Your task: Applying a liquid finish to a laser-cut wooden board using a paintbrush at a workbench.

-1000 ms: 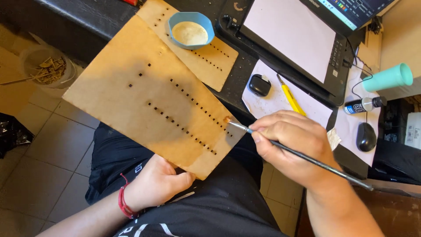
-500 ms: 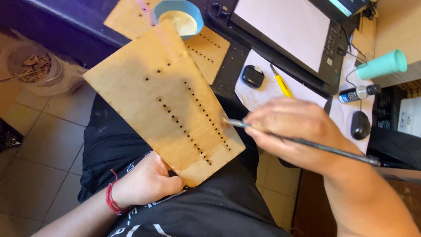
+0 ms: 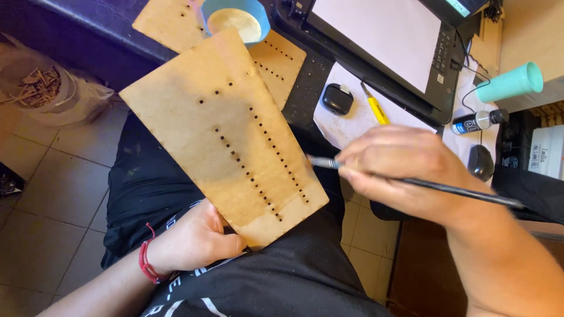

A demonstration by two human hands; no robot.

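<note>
L hand point(image 3: 194, 240) grips board point(image 3: 226, 135); R hand point(image 3: 399, 170) pinches brush point(image 3: 411, 183), tip prob. hidden.

Two hands are at work: the left hand point(image 3: 194, 238) and the right hand point(image 3: 399, 170). There are two thin wooden boards, one point(image 3: 226, 135) gripped by the left hand and a second point(image 3: 170, 23) beyond it on the tabletop point(image 3: 305, 88). One paintbrush point(image 3: 446, 188) sits in the right hand. Past the hands I count one blue bowl point(image 3: 235, 17), one yellow pen point(image 3: 376, 105), one small black case point(image 3: 337, 98), one small bottle point(image 3: 477, 121), one teal cup point(image 3: 510, 83) and one black mouse point(image 3: 482, 161). One red wristband point(image 3: 145, 264) circles the left wrist.
</note>
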